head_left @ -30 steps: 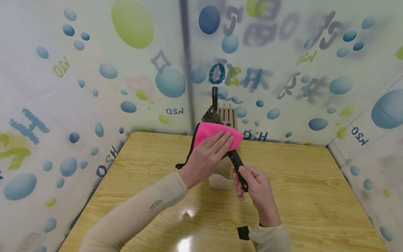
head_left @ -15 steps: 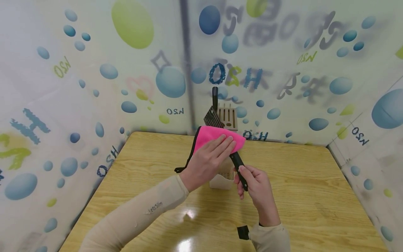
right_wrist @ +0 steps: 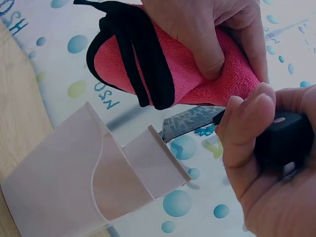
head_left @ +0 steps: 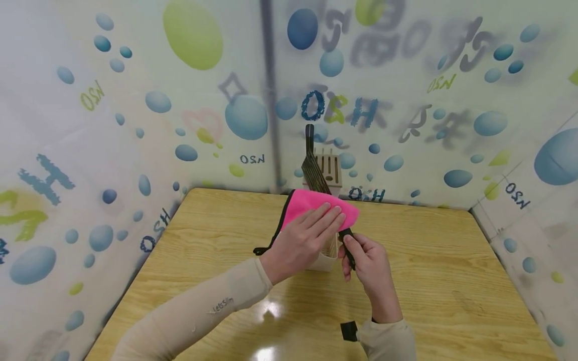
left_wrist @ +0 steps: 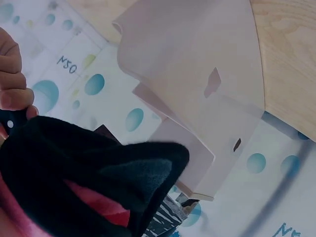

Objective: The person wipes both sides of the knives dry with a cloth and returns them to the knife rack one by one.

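Observation:
My right hand [head_left: 369, 258] grips the black riveted handle [right_wrist: 284, 140] of a kitchen knife [head_left: 316, 175], whose broad, streaky blade points up and away to the left. A pink cloth [head_left: 304, 205] with black edging is folded over the blade near the handle, hiding that stretch. My left hand [head_left: 300, 243] holds the cloth against the blade, fingers laid on top. In the right wrist view its thumb presses the cloth from the other side, and bare blade [right_wrist: 190, 123] shows below the cloth.
Behind the hands stands a pale knife block [right_wrist: 54, 187] with a slotted top [head_left: 331, 168]; another black handle [head_left: 309, 138] sticks up from it. Wooden table [head_left: 433, 271] lies below, with patterned walls [head_left: 406, 100] around. A small black square [head_left: 348, 331] is beside the right sleeve.
My left hand and the cloth have slid down and right along the blade toward the handle, so more blade shows beyond the cloth. The knife has turned slightly in my right hand.

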### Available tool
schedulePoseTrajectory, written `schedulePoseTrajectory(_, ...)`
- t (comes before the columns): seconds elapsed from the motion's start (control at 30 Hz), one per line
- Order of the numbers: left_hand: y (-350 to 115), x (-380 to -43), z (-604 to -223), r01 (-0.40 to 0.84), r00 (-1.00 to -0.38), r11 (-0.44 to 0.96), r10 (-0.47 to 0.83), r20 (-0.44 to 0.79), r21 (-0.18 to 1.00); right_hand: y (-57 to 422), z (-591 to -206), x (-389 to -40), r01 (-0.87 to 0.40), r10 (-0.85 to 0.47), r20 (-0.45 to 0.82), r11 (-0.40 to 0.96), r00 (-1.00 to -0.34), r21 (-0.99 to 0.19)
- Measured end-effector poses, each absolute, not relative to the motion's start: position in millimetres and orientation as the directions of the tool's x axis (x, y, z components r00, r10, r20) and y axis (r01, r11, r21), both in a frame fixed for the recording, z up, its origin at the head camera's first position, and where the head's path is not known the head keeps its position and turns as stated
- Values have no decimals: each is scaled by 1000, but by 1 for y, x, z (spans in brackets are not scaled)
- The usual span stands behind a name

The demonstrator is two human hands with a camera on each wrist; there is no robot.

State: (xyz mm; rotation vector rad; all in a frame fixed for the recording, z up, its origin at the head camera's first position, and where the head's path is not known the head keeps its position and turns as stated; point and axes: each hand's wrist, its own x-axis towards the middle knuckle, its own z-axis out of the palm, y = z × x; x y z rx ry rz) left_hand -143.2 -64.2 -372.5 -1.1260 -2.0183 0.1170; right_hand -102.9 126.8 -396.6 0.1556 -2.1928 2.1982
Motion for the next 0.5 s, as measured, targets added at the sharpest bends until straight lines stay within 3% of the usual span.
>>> schedulePoseTrajectory(0.5, -64, -129, -374, 679, -290, 582, 773, 565, -447, 130, -397, -101, -128, -83, 130, -24, -988, -991)
